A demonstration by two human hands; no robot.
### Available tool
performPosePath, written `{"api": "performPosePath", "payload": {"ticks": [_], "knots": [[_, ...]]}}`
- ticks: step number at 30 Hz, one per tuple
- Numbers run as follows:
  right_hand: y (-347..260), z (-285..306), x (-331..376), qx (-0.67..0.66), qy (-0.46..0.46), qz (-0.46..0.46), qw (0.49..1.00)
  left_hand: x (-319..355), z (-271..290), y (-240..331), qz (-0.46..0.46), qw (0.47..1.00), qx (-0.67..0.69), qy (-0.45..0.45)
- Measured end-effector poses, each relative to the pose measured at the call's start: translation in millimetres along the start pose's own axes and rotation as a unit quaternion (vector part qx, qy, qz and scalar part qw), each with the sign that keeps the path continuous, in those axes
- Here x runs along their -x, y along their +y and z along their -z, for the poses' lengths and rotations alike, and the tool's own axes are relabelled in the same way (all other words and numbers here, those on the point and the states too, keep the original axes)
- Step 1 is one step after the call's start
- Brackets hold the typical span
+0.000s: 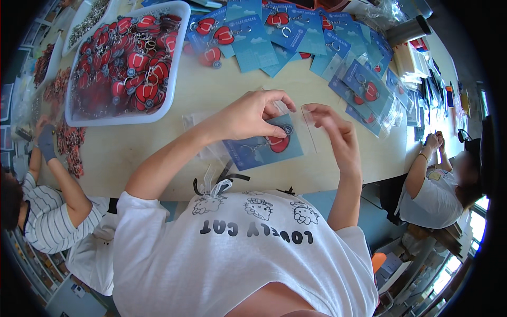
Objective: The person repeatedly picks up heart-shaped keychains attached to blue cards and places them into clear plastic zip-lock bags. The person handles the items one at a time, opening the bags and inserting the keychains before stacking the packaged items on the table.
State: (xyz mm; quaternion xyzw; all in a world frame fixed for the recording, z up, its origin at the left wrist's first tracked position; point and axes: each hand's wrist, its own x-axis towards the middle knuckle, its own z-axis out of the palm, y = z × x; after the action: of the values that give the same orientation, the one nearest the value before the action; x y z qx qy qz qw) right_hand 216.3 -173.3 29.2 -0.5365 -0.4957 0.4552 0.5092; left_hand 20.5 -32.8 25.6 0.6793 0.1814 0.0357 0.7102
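Note:
Low over the table, my left hand (253, 117) grips a blue card (256, 158) with its thumb on top and its fingers behind. On the card lies a red keychain (279, 142) with a metal chain and a small round grey tag. A clear plastic bag (307, 132) is around the card, its flap sticking out on the right. At the upper corner of that flap, my right hand (340, 134) has its fingers curled in a pinch; the fingertips are slightly blurred. More clear bags (198, 129) lie under my left wrist.
A white bin (177, 68) full of red keychains stands at the left. Blue cards with keychains (253, 42) spread across the back; bagged ones (364, 87) lie at the right. A grey cylinder (407, 31) stands behind them. Other people sit at left (58, 211) and right (435, 195).

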Motion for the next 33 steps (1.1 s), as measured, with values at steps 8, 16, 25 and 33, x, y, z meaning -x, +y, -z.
{"api": "performPosePath", "payload": {"ticks": [8, 16, 25, 33], "knots": [[10, 63, 17, 0.029, 0.260, 0.010, 0.965, -33, 8, 25, -0.165, 0.949, -0.189, 0.189], [41, 132, 7, 0.712, 0.467, 0.013, 0.525, -108, 133, -40, -0.093, 0.664, -0.557, 0.490], [30, -47, -88, 0.476, 0.144, 0.220, 0.839, -120, 156, -30, 0.065, 0.762, -0.531, 0.365], [61, -116, -175, 0.532, 0.124, 0.234, 0.804, -122, 171, -18, 0.081, 0.822, -0.483, 0.292]]}}
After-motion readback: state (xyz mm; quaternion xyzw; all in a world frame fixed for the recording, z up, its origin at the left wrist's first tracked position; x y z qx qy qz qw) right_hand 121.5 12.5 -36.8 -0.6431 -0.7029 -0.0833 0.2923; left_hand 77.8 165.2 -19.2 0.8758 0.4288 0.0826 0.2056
